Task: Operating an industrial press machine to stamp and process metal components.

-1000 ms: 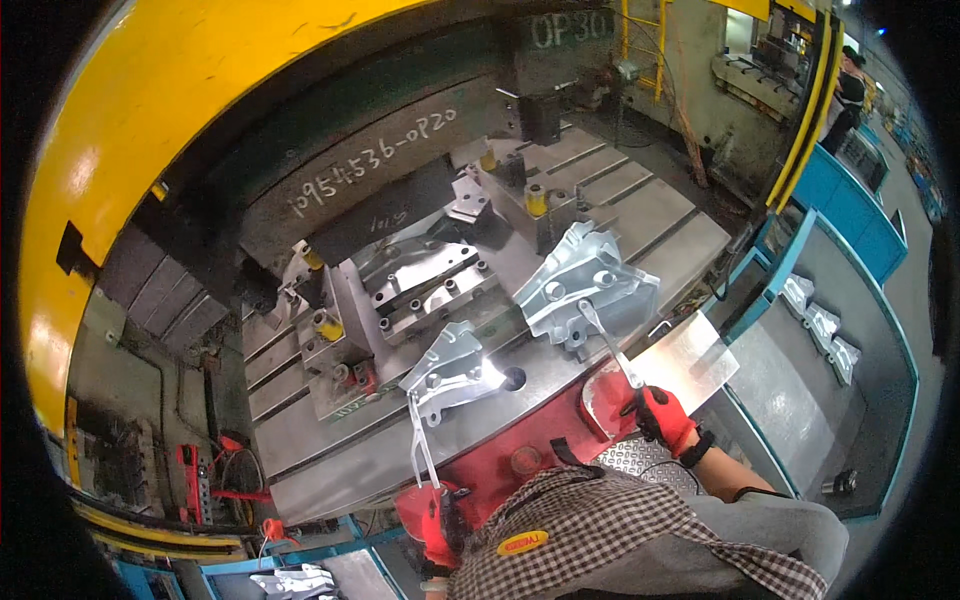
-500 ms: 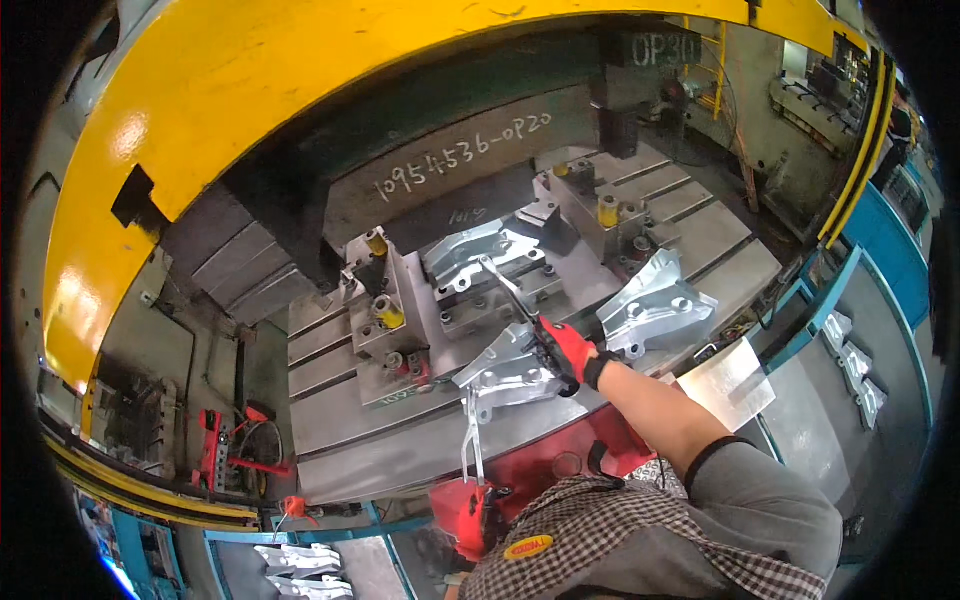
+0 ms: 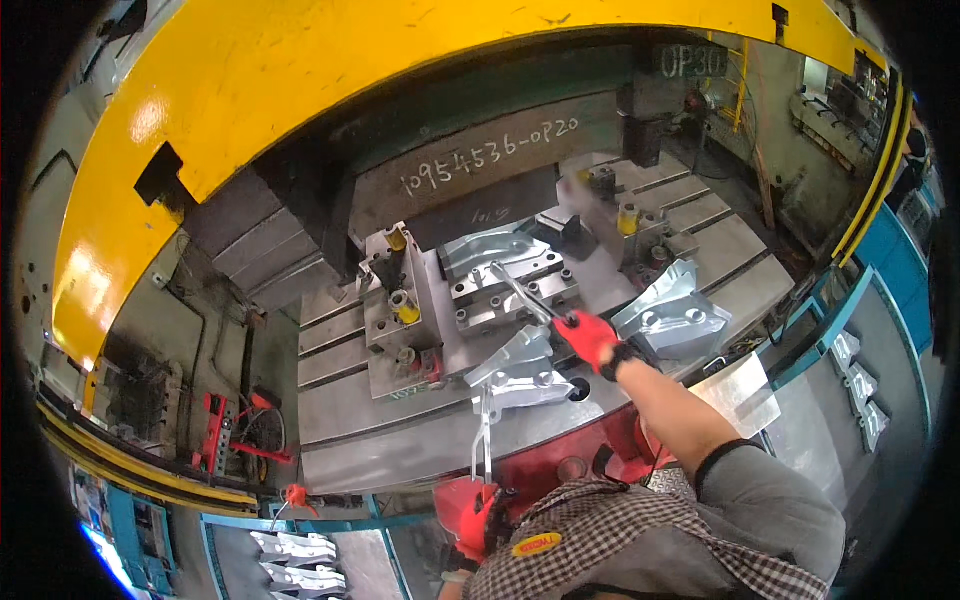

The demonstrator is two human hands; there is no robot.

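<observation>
Silver metal panel lies on the die block between yellow-collared posts — right grip and left grip each clenched round tongs. Two panels crowd the press bed; blue-framed bins hold others.

Press frame, yellow, arched: 1, beyond the right fingers. Ladder, yellow: 1, which I find far beyond them, rightward. Wall panel, pale grey-green: 1, well left of them. Blue-framed tables, grey-topped: I count 2, 1 right of the fingers, 1 left and nearer. Light: white glare on the frame, leftward.
</observation>
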